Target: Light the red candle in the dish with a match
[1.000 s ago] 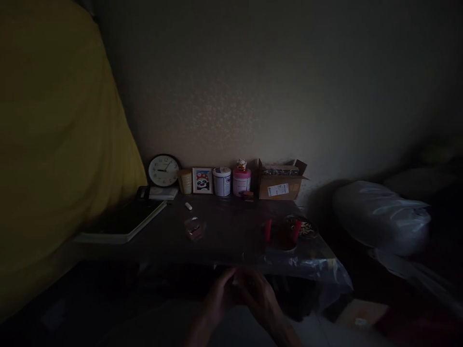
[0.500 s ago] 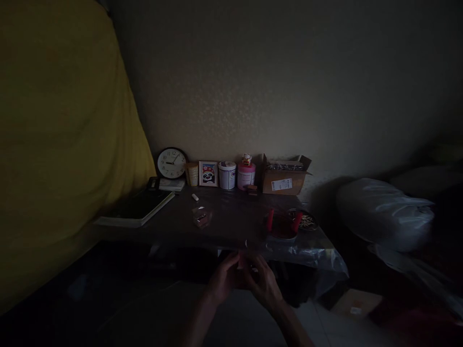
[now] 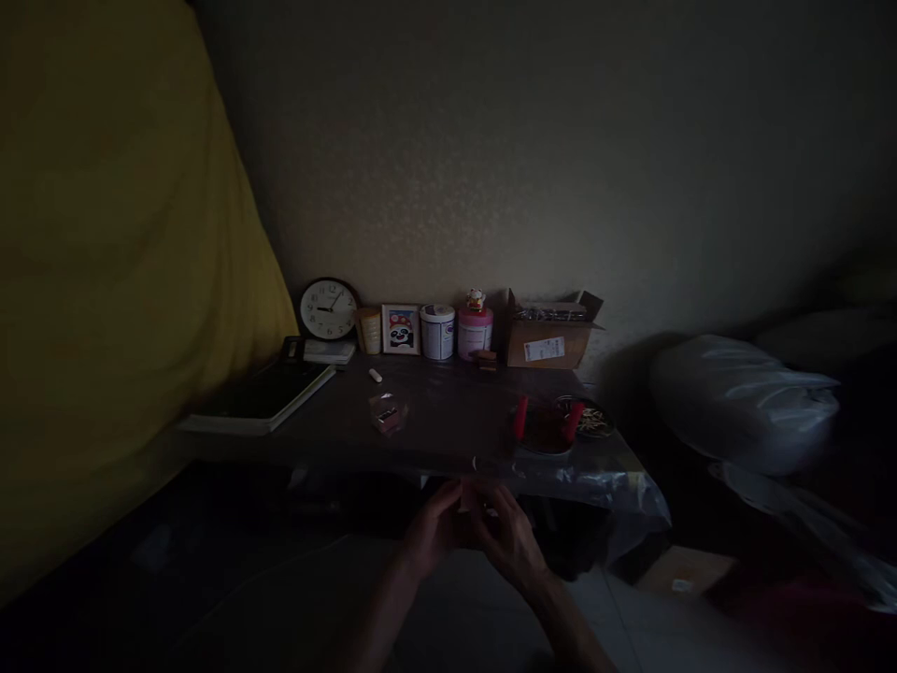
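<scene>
Both my hands meet just in front of the table's near edge, holding a small reddish box, which looks like a matchbox; much of it is hidden by fingers and gloom. My left hand grips its left side with the thumb along the top. My right hand has its fingers bent over the right side. Beyond them on the table lie a small clear-wrapped pack and a short white stick. To the right, two red candles stand at a dark dish, beside a plate of pale sticks.
Along the wall stand a clock, a framed panda picture, a white tub, a pink tub and an open carton. A large book lies left, by the yellow cloth. Plastic bags fill the right.
The view has shifted slightly, so the table's things sit a little higher and further left. My hands keep nearly the same pose around the small box.
</scene>
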A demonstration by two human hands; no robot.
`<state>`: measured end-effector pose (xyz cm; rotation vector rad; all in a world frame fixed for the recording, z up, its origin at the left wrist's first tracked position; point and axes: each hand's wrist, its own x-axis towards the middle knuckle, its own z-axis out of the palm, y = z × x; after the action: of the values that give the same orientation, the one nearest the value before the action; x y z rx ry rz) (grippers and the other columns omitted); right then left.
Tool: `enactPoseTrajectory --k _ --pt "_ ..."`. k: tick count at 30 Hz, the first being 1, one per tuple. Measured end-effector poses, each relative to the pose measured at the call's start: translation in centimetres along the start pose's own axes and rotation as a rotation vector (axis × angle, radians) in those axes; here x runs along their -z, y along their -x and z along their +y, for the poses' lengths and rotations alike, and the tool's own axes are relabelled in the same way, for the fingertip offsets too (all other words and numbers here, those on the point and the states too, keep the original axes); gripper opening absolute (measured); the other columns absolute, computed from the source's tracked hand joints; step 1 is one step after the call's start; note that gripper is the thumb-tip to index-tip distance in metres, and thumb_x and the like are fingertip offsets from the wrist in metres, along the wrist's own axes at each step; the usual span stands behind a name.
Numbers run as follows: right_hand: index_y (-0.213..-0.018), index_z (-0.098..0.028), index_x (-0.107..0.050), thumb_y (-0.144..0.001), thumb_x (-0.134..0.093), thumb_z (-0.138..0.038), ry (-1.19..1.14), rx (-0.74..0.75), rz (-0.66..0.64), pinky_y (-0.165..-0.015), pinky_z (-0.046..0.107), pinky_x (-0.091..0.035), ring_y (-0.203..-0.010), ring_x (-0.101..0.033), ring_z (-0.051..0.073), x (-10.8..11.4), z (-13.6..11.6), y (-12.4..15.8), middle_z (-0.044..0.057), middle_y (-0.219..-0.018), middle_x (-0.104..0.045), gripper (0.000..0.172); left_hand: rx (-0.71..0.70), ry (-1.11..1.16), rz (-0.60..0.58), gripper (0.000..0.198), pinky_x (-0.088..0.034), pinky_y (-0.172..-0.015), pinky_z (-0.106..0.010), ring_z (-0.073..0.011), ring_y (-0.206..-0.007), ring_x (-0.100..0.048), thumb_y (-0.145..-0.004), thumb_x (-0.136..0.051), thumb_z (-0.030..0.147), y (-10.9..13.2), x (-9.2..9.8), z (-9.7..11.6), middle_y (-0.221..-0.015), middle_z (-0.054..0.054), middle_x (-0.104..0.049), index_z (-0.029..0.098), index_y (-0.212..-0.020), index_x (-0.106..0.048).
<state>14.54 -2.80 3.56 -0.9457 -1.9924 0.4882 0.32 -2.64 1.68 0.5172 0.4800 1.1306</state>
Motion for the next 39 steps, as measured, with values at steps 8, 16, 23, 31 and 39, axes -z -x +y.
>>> enactPoseTrajectory --k 8,16,23,31,39 --pt "-0.121 -0.024 -0.051 -0.085 -0.048 -0.017 0.008 0.001 -0.019 -0.093 0.034 -0.048 -0.110 -0.054 0.019 0.0 0.5 0.2 0.007 -0.120 -0.056 0.036 0.002 0.003 -0.034 0.026 -0.045 -0.072 -0.034 -0.0238 -0.084 -0.064 -0.079 -0.059 0.033 0.3 -0.9 0.3 -0.092 -0.008 -0.069 0.017 -0.100 -0.062" --pt "-0.122 -0.023 -0.052 -0.085 -0.048 -0.019 0.032 0.009 -0.034 -0.090 0.033 -0.050 -0.110 -0.055 0.021 0.3 0.7 0.1 0.008 -0.120 -0.057 0.037 0.015 0.017 -0.053 0.027 -0.046 -0.069 -0.035 -0.0254 -0.082 -0.065 -0.082 -0.055 0.034 0.2 -0.8 0.2 -0.094 -0.011 -0.069 0.016 -0.101 -0.062" --pt "-0.122 -0.023 -0.050 -0.083 -0.047 -0.016 0.020 0.025 -0.042 -0.091 0.034 -0.049 -0.110 -0.055 0.020 0.3 0.9 0.1 0.007 -0.121 -0.056 0.040 -0.020 0.026 -0.061 0.024 -0.044 -0.067 -0.030 -0.0245 -0.087 -0.064 -0.082 -0.056 0.031 0.2 -1.1 0.1 -0.093 -0.009 -0.069 0.016 -0.100 -0.063" --pt "-0.120 -0.023 -0.053 -0.083 -0.047 -0.017 0.007 -0.004 -0.028 -0.089 0.035 -0.050 -0.108 -0.057 0.021 0.6 0.4 0.0 0.008 -0.120 -0.058 0.038 0.013 0.053 -0.047 0.026 -0.044 -0.068 -0.031 -0.0247 -0.086 -0.064 -0.081 -0.057 0.032 0.1 -0.9 0.0 -0.089 -0.010 -0.070 0.015 -0.099 -0.064" --pt "-0.121 -0.024 -0.052 -0.083 -0.047 -0.016 0.033 -0.010 -0.025 -0.092 0.033 -0.048 -0.109 -0.056 0.020 0.4 0.6 0.1 0.007 -0.120 -0.057 0.039 0.002 0.053 -0.104 0.026 -0.044 -0.068 -0.031 -0.0229 -0.083 -0.064 -0.084 -0.052 0.032 0.2 -1.3 0.0 -0.089 -0.009 -0.070 0.016 -0.103 -0.063"
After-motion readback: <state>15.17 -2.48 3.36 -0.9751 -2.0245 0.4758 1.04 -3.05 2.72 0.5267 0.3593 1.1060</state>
